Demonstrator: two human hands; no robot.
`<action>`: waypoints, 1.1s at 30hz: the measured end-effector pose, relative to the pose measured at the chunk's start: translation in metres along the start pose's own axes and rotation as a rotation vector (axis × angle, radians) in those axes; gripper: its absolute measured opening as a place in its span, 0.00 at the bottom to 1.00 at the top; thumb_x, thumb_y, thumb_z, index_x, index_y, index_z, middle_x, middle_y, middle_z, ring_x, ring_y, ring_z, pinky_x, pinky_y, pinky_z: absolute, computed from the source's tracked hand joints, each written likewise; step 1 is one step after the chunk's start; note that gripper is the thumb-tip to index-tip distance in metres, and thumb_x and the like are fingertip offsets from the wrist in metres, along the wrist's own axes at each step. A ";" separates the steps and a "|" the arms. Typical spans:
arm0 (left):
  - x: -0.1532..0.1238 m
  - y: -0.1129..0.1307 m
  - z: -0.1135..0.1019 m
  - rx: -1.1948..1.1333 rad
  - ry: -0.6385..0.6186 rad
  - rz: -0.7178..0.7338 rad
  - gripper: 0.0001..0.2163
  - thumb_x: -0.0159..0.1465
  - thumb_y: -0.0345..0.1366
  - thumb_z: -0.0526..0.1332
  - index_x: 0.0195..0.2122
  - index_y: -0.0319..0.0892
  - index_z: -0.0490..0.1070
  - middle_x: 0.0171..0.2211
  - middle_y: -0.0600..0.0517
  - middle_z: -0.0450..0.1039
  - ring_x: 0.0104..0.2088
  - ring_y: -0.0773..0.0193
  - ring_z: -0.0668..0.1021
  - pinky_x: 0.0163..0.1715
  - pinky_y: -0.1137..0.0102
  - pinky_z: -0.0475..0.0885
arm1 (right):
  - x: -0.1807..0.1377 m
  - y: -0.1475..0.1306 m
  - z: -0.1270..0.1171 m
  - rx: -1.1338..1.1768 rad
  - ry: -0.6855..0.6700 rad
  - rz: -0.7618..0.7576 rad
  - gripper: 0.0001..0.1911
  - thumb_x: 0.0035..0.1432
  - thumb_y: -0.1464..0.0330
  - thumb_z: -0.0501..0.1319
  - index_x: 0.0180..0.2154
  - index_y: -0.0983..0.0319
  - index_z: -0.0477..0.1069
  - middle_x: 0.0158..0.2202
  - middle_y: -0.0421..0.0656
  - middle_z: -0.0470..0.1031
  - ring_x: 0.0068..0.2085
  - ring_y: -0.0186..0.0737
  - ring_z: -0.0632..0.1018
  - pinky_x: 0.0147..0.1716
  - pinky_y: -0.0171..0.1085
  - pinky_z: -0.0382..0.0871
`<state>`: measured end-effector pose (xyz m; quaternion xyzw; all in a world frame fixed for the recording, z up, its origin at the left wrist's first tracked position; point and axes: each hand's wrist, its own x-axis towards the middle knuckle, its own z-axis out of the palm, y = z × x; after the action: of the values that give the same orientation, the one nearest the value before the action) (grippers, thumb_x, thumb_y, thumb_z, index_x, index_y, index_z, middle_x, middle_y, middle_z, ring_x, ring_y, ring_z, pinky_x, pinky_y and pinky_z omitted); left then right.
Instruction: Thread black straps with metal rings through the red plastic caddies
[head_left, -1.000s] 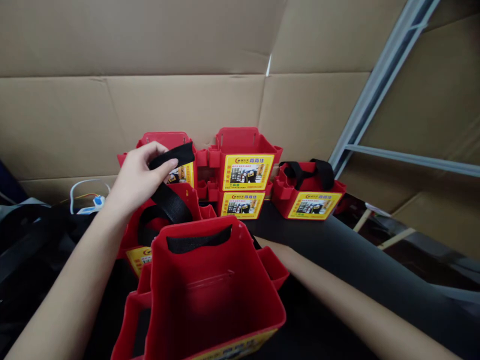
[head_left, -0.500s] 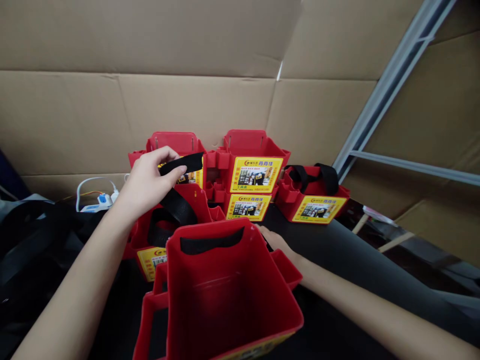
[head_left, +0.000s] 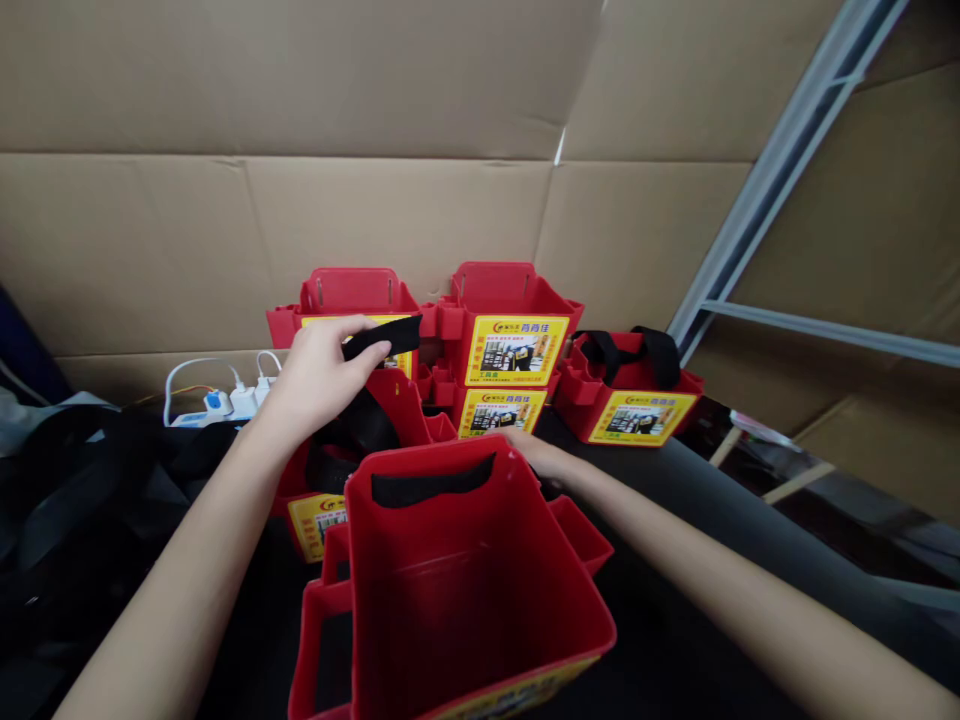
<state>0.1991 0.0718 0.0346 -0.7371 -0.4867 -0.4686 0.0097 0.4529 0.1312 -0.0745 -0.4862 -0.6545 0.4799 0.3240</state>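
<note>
1. Firstly, left hand (head_left: 322, 365): thumb and fingers closed in a pinch on a black strap end (head_left: 394, 335); the grip, near the tip, seemingly leaves the short end free.
2. Right hand (head_left: 536, 458): at the far side of the front red box (head_left: 427, 545), probably steadying it; fingers hidden, so how far open, or what it holds, cannot be told.
3. Front red box: nearest the viewer, mouth tilted toward the wearer, which bares its inside; a black band (head_left: 431, 488) crosses the back wall, presumably through slots. Lower edge and front label cut off; whether band and strap end join is hidden.
4. Second red box (head_left: 411, 400): behind, at left, partly covered by left hand and front box.
5. Stacked red boxes (head_left: 517, 350): one upon another, perhaps to save room.
6. Strapped red box (head_left: 581, 420): apart, at right, on the black counter (head_left: 690, 500).
7. Dark heap (head_left: 90, 510): far left, contents indistinct.
</note>
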 end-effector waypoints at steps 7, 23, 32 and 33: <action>-0.002 0.003 0.008 -0.050 -0.098 -0.028 0.11 0.58 0.36 0.56 0.24 0.38 0.72 0.18 0.56 0.70 0.21 0.69 0.68 0.21 0.75 0.60 | -0.008 -0.078 -0.002 0.264 -0.192 0.011 0.04 0.54 0.73 0.56 0.33 0.65 0.67 0.33 0.46 0.74 0.24 0.26 0.69 0.19 0.26 0.63; -0.008 0.000 0.037 -0.044 -0.143 0.148 0.16 0.58 0.28 0.55 0.45 0.47 0.73 0.33 0.53 0.79 0.33 0.62 0.79 0.37 0.66 0.73 | -0.009 -0.101 0.035 0.462 -0.008 -0.274 0.13 0.59 0.63 0.51 0.37 0.64 0.68 0.25 0.43 0.74 0.20 0.29 0.69 0.17 0.28 0.64; -0.011 0.000 0.041 0.063 0.093 0.275 0.20 0.56 0.22 0.53 0.49 0.43 0.70 0.43 0.51 0.76 0.42 0.62 0.78 0.45 0.67 0.74 | -0.010 -0.101 0.039 0.620 -0.083 -0.229 0.16 0.57 0.62 0.55 0.43 0.65 0.71 0.33 0.47 0.77 0.27 0.32 0.75 0.25 0.31 0.70; -0.011 0.000 0.040 0.069 0.110 0.280 0.20 0.56 0.22 0.53 0.48 0.42 0.71 0.42 0.51 0.76 0.42 0.63 0.78 0.45 0.68 0.74 | -0.010 -0.101 0.039 0.628 -0.091 -0.218 0.16 0.57 0.63 0.55 0.43 0.65 0.71 0.34 0.47 0.77 0.27 0.32 0.75 0.25 0.31 0.70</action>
<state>0.2255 0.0831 0.0048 -0.7702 -0.3936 -0.4855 0.1271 0.3884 0.1027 0.0088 -0.2677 -0.5365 0.6420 0.4778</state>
